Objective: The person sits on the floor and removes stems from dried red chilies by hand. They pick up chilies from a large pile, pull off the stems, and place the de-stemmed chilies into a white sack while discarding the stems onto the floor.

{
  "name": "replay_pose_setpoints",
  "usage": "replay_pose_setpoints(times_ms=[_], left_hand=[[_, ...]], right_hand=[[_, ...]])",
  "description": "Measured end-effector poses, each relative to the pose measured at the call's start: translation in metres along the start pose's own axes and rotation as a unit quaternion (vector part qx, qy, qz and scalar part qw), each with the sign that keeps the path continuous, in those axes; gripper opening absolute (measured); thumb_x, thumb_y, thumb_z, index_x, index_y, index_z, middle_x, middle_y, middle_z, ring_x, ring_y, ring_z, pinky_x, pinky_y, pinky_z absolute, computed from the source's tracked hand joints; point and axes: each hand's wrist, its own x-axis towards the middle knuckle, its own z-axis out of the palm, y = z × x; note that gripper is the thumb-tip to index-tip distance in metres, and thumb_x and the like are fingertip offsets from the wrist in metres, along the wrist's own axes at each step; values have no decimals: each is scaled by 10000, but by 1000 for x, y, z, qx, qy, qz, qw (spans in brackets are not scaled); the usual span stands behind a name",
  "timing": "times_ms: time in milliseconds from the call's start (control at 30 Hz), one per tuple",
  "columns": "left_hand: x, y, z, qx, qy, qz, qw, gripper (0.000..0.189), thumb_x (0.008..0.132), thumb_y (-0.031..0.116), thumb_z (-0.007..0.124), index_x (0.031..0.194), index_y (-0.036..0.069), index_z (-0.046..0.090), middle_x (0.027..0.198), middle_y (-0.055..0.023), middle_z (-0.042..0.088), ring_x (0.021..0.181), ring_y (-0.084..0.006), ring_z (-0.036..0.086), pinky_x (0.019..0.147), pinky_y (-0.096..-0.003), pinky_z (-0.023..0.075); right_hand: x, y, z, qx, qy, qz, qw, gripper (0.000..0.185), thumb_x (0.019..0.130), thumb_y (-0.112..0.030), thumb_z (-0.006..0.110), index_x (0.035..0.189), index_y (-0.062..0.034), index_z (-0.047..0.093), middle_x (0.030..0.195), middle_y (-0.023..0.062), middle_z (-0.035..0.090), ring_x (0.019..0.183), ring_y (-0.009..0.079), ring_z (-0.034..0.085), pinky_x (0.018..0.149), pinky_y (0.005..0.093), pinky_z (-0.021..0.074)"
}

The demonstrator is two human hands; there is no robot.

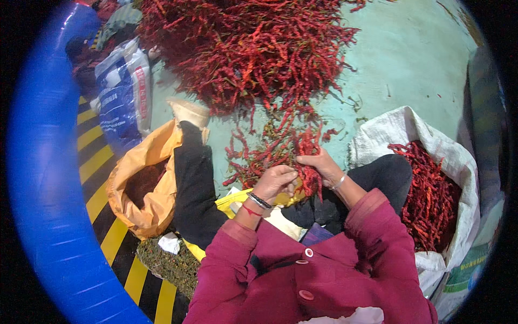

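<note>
A large pile of dried red chili peppers (251,52) covers the pale green floor ahead of me, and a smaller heap of chilies (255,162) trails down to my lap. My right hand (317,162) is closed around a bunch of red chilies (309,139), some hanging below the palm. Close beside it on the left, my left hand (279,180) has its fingers bent and pinched together near the bunch's lower part; whether a stem or pepper is between them cannot be told. Yellow cloth or sacking (238,198) lies under the hands.
At the right stands an open white woven sack (376,129) holding red chilies (429,198). An open orange sack (121,186) with dark red contents is at the left, near a blue and white bag (121,97). Stem debris (166,259) lies lower left, beside a blue curved barrier (44,162).
</note>
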Motion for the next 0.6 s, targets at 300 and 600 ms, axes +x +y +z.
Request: replay_pose_setpoints(times_ms=[300, 600], left_hand=[[-9, -1, -3, 85, 51, 72, 993, 156, 847, 170, 532, 883, 19, 535, 654, -6, 534, 436, -49, 441, 381, -179, 328], [-10, 17, -76, 654, 363, 184, 637, 238, 727, 149, 591, 945, 60, 559, 854, -103, 549, 721, -302, 561, 611, -397, 457]], right_hand=[[9, 7, -3, 22, 28, 71, 997, 198, 736, -67, 632, 911, -36, 544, 806, 29, 587, 688, 116, 577, 650, 265, 484], [17, 1, -14, 10, 141, 3, 990, 205, 734, -91, 639, 896, -32, 527, 786, 27, 575, 676, 127, 571, 653, 281, 485]])
